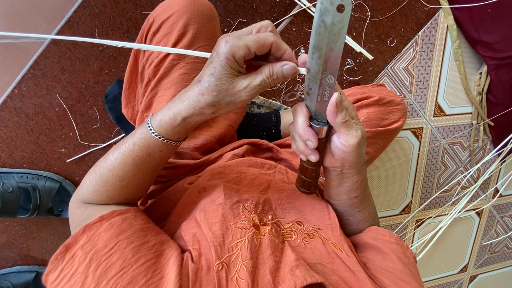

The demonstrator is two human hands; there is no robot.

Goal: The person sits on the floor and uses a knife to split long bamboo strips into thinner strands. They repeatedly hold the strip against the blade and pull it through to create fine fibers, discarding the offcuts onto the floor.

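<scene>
Pinching pale cane strip (117, 44) in left hand (244, 67) fingers, running up-left from knife blade (323, 51); gripping knife handle upright in right hand (330, 135).

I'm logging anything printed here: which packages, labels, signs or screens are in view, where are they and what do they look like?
No packages, signs or screens.
Stamped mark: small dark print low on the flat grey knife blade, above the right hand gripping its brown handle; the left hand pinches a pale strip against the blade.
</scene>
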